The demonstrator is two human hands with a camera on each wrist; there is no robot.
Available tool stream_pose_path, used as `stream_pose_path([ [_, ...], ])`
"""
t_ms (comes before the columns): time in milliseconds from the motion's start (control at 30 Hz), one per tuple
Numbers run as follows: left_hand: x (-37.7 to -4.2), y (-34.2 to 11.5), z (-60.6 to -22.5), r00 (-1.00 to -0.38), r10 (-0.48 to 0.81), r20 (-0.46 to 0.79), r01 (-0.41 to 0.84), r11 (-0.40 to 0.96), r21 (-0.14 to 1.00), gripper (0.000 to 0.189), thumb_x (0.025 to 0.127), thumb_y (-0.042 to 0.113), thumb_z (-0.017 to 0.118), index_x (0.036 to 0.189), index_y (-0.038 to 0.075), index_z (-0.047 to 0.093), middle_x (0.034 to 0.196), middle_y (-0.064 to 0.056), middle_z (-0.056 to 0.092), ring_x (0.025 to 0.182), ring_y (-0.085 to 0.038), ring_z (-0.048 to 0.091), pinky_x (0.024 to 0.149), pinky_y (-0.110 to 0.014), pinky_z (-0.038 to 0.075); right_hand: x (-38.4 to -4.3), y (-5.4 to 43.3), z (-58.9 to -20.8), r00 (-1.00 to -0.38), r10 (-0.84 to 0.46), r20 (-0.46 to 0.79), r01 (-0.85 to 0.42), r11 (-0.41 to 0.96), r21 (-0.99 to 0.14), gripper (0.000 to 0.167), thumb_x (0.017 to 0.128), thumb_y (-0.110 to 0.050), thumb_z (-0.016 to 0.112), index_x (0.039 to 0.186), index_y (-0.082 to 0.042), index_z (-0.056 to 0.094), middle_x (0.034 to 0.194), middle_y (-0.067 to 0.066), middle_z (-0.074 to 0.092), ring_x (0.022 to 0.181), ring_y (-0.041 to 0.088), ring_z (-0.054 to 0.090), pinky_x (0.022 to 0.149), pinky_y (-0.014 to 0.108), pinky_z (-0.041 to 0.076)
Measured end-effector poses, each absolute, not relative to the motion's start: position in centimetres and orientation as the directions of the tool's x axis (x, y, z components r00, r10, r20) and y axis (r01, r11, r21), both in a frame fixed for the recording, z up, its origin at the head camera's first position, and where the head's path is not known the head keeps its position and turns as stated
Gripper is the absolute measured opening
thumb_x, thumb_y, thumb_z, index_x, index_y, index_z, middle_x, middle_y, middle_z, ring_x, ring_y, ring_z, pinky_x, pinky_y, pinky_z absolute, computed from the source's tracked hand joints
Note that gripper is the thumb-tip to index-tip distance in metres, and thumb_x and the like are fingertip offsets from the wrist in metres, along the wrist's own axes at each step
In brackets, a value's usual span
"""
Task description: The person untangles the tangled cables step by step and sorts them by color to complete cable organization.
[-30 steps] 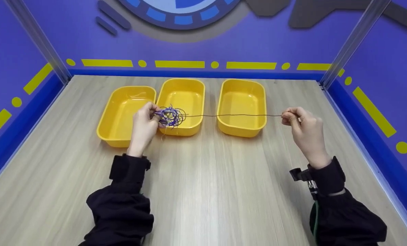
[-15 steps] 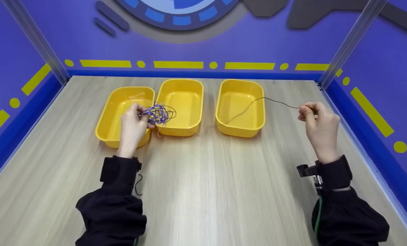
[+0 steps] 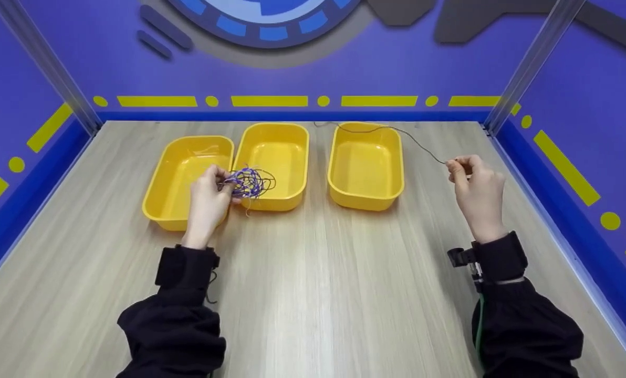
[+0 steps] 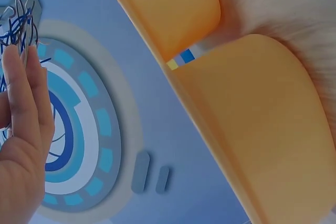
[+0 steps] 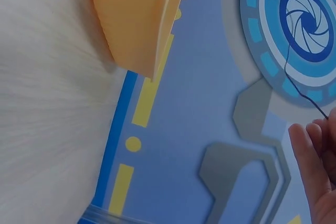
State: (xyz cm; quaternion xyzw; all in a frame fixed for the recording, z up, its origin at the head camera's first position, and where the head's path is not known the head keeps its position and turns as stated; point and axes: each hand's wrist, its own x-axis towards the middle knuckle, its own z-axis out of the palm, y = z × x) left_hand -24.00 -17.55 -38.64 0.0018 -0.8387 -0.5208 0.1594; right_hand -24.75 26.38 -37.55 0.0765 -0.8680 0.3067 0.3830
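My left hand pinches a tangle of thin purple, dark and pale wires above the front of the middle yellow bin. In the left wrist view the tangle sticks up past the fingertips of the hand. Out to the right, my right hand grips one end of a single dark wire between thumb and fingers. That wire waves leftward through the air over the back of the right bin, its far end free. The right wrist view catches the same wire leaving the fingertips.
Three yellow bins stand along the back of the wooden table: left, middle and right. Blue panels wall the back and sides. A dark curved strand shows beside the left sleeve.
The dark wire was stretched taut between both hands; it came free of the tangle, and its loose end swung up and back. The right hand moved right, then slightly back left; the left shifted left.
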Motion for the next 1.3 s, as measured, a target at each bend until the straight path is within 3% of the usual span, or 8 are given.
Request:
stream_pose_path([
  [67,-24.0,-17.5,-38.6,-0.948,-0.168,0.270,0.168,0.458,0.873,0.006,0.096,-0.014,0.058,0.101,-0.012,0.058,0.105,-0.032,0.067,0.083,-0.040,0.073,0.063,-0.027,0.064,-24.7,26.3,-37.6,-0.698,0.084,0.711,-0.358,0.820,-0.447,0.019,0.099,-0.005,0.068,0.094,0.014,0.069,0.077,0.025,0.071,0.065,0.036,0.069,0.063,0.011,0.041],
  [100,-24.0,-17.4,-38.6,-0.948,-0.165,0.272,0.171,0.455,0.874,0.006,0.095,-0.014,0.058,0.101,-0.012,0.058,0.105,-0.033,0.067,0.084,-0.041,0.072,0.063,-0.029,0.064,-24.7,26.3,-37.6,-0.702,0.075,0.708,-0.353,0.827,-0.438,0.020,0.099,-0.006,0.068,0.095,0.014,0.068,0.077,0.026,0.071,0.067,0.041,0.069,0.063,0.018,0.046],
  [267,-23.9,-17.3,-38.6,-0.952,-0.157,0.265,0.169,0.452,0.876,0.007,0.095,-0.014,0.058,0.102,-0.012,0.058,0.107,-0.033,0.068,0.088,-0.043,0.072,0.065,-0.030,0.064,-24.5,25.9,-37.7,-0.734,0.049,0.678,-0.314,0.860,-0.402,0.022,0.098,-0.007,0.069,0.094,0.015,0.067,0.082,0.031,0.069,0.071,0.045,0.067,0.067,0.057,0.053],
  [467,-23.8,-17.1,-38.6,-0.950,-0.148,0.273,0.177,0.463,0.868,0.007,0.094,-0.015,0.058,0.101,-0.012,0.058,0.106,-0.033,0.068,0.087,-0.043,0.071,0.064,-0.029,0.064,-24.8,24.9,-37.6,-0.801,-0.008,0.599,-0.306,0.865,-0.398,0.022,0.097,-0.007,0.071,0.093,0.015,0.069,0.083,0.031,0.070,0.071,0.045,0.067,0.066,0.056,0.055],
  [733,-23.2,-15.6,-38.1,-0.954,-0.075,0.291,0.222,0.477,0.850,0.007,0.093,-0.015,0.057,0.100,-0.011,0.058,0.103,-0.030,0.069,0.087,-0.041,0.072,0.063,-0.028,0.064,-27.1,22.6,-37.5,-0.876,-0.197,0.439,-0.383,0.838,-0.388,0.022,0.098,-0.010,0.071,0.097,0.013,0.071,0.090,0.030,0.073,0.078,0.043,0.070,0.073,0.055,0.059],
  [967,-22.1,-13.0,-37.1,-0.931,0.017,0.365,0.334,0.448,0.829,0.009,0.091,-0.017,0.057,0.096,-0.009,0.058,0.096,-0.026,0.069,0.085,-0.040,0.073,0.061,-0.026,0.063,-29.3,20.2,-38.9,-0.854,-0.374,0.362,-0.502,0.775,-0.383,0.014,0.096,-0.002,0.071,0.090,0.010,0.070,0.087,0.026,0.072,0.080,0.041,0.069,0.075,0.053,0.059],
  [1067,-22.0,-12.2,-36.9,-0.924,0.046,0.379,0.360,0.436,0.825,0.009,0.091,-0.017,0.056,0.096,-0.010,0.058,0.097,-0.025,0.069,0.085,-0.040,0.074,0.061,-0.026,0.063,-29.9,19.3,-39.4,-0.870,-0.407,0.280,-0.488,0.793,-0.365,0.013,0.096,-0.005,0.071,0.093,0.008,0.072,0.090,0.024,0.073,0.085,0.039,0.070,0.078,0.053,0.059],
  [1300,-22.1,-11.2,-37.3,-0.903,0.082,0.422,0.409,0.468,0.784,0.010,0.089,-0.016,0.057,0.093,-0.007,0.058,0.093,-0.024,0.069,0.079,-0.038,0.073,0.061,-0.033,0.064,-31.5,18.4,-40.2,-0.896,-0.431,0.106,-0.444,0.874,-0.198,0.009,0.094,-0.007,0.072,0.093,0.001,0.077,0.095,0.017,0.077,0.090,0.038,0.073,0.079,0.054,0.059],
])
